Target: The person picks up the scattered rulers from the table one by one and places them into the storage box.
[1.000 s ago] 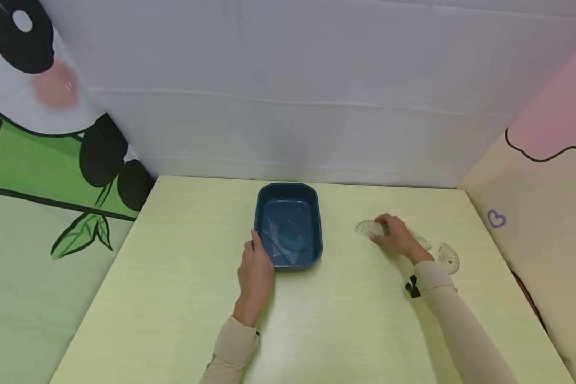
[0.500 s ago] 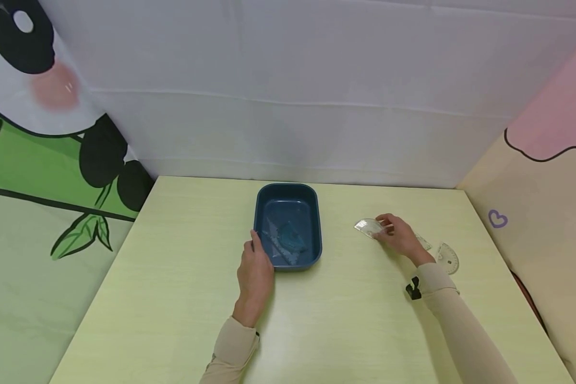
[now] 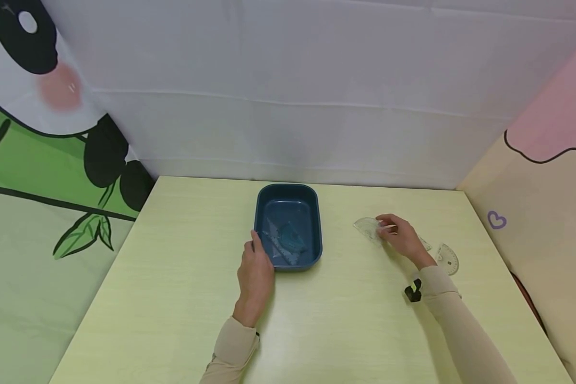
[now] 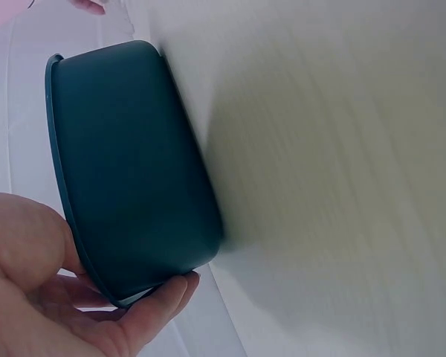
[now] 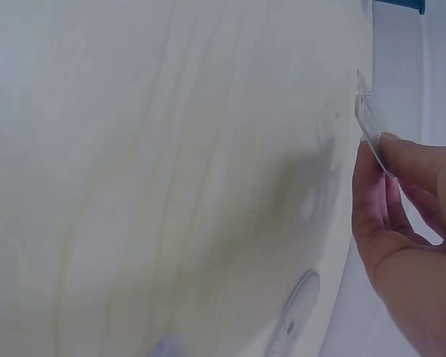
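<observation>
A dark blue tray [image 3: 288, 194] stands mid-table with clear and bluish transparent pieces inside. My left hand [image 3: 256, 277] grips its near left corner; in the left wrist view the fingers of that hand [image 4: 74, 297] curl round the rim of the tray [image 4: 134, 163]. Off to the right, my right hand [image 3: 400, 239] pinches a clear protractor [image 3: 366, 226] by one end. The right wrist view has this protractor [image 5: 366, 111] tilted between thumb and fingers of the hand [image 5: 412, 216].
Another clear protractor [image 3: 447, 260] lies on the table [image 3: 365, 320] beside my right wrist. A clear piece with markings [image 3: 424, 244] is partly hidden behind my right hand. A white cloth wall [image 3: 288, 133] rises at the table's back edge.
The protractor in my right hand has changed its tilt, and the fingers have shifted slightly on it. My left hand and the tray have stayed in place.
</observation>
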`<action>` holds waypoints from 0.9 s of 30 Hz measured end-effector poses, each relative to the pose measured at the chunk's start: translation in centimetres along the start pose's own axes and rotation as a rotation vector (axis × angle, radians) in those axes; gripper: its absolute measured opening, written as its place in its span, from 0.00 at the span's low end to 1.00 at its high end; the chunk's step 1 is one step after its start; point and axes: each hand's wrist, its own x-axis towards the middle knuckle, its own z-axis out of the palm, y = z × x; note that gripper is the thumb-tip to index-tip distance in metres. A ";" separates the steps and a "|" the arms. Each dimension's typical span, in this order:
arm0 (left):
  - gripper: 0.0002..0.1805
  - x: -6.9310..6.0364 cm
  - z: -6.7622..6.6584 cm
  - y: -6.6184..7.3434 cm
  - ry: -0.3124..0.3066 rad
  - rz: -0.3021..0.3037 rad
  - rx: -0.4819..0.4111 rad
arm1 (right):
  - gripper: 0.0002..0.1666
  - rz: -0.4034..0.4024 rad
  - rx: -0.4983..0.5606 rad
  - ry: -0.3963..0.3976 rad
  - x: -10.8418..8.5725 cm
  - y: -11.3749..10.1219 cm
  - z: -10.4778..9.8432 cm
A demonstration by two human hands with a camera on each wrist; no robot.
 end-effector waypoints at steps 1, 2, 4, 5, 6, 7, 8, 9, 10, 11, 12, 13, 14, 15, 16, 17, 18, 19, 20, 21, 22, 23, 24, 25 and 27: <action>0.29 0.0 0.0 0.0 0.003 0.002 0.001 | 0.22 -0.003 0.011 0.001 0.0 -0.2 0.0; 0.29 0.0 0.0 0.0 0.005 0.004 0.002 | 0.23 -0.005 0.025 0.000 0.1 -0.4 0.0; 0.29 0.0 -0.1 0.0 0.007 0.007 0.003 | 0.23 -0.011 0.054 0.001 0.1 -0.9 0.1; 0.29 0.0 -0.1 0.0 0.007 0.007 0.004 | 0.23 -0.013 0.065 0.002 0.2 -1.2 0.1; 0.30 0.0 -0.1 0.0 0.005 0.007 0.005 | 0.23 -0.018 0.072 0.001 0.2 -1.5 0.1; 0.30 0.0 -0.1 0.0 0.002 0.008 0.006 | 0.23 -0.022 0.080 0.000 0.2 -1.8 0.1; 0.30 0.0 -0.1 0.0 -0.003 0.006 0.005 | 0.23 -0.025 0.086 -0.001 0.2 -2.1 0.2; 0.30 0.0 -0.1 0.0 -0.006 0.004 0.004 | 0.23 -0.030 0.089 -0.001 0.2 -2.4 0.2; 0.30 0.0 -0.1 0.0 -0.008 0.002 0.003 | 0.23 -0.034 0.091 -0.002 0.3 -2.6 0.2; 0.30 0.0 -0.1 0.0 -0.010 0.001 0.003 | 0.24 -0.039 0.092 -0.001 0.3 -2.8 0.3; 0.30 0.0 -0.1 0.0 -0.009 0.001 0.001 | 0.24 -0.044 0.096 0.001 0.3 -3.1 0.3; 0.30 -0.1 0.0 0.0 -0.008 0.001 -0.001 | 0.23 -0.049 0.099 0.003 0.3 -3.4 0.4; 0.30 -0.1 0.0 0.0 -0.006 0.001 -0.002 | 0.23 -0.054 0.104 0.004 0.3 -3.6 0.5; 0.30 -0.1 0.0 0.0 -0.002 0.002 -0.002 | 0.23 -0.062 0.110 0.005 0.3 -3.9 0.6; 0.29 -0.1 0.0 0.0 0.001 0.004 -0.003 | 0.23 -0.066 0.116 0.007 0.3 -4.1 0.7; 0.29 -0.1 0.0 0.0 0.005 0.005 -0.004 | 0.23 -0.072 0.122 0.007 0.3 -4.4 0.8; 0.29 -0.1 -0.1 0.0 0.007 0.006 -0.005 | 0.23 -0.078 0.124 0.008 0.2 -4.7 0.9; 0.29 -0.1 -0.1 0.0 0.007 0.006 -0.005 | 0.23 -0.082 0.130 0.008 0.3 -4.9 1.0; 0.29 -0.1 -0.1 0.0 0.007 0.007 -0.007 | 0.23 -0.087 0.139 0.008 0.3 -5.2 1.1; 0.29 -0.1 -0.1 0.0 0.006 0.006 -0.008 | 0.23 -0.095 0.142 0.007 0.3 -5.5 1.2; 0.29 0.0 -0.1 0.0 0.005 0.005 -0.009 | 0.23 -0.103 0.145 0.008 0.3 -5.7 1.3; 0.29 0.0 -0.1 0.0 0.004 0.004 -0.010 | 0.23 -0.106 0.156 0.008 0.4 -6.0 1.4; 0.29 0.0 -0.1 0.0 0.003 0.003 -0.011 | 0.24 -0.109 0.165 0.009 0.4 -6.2 1.5; 0.29 0.0 -0.1 0.0 0.004 0.003 -0.012 | 0.24 -0.112 0.179 0.007 0.5 -6.5 1.6; 0.29 0.0 -0.1 0.0 0.007 0.004 -0.012 | 0.24 -0.118 0.194 0.003 0.6 -6.9 1.9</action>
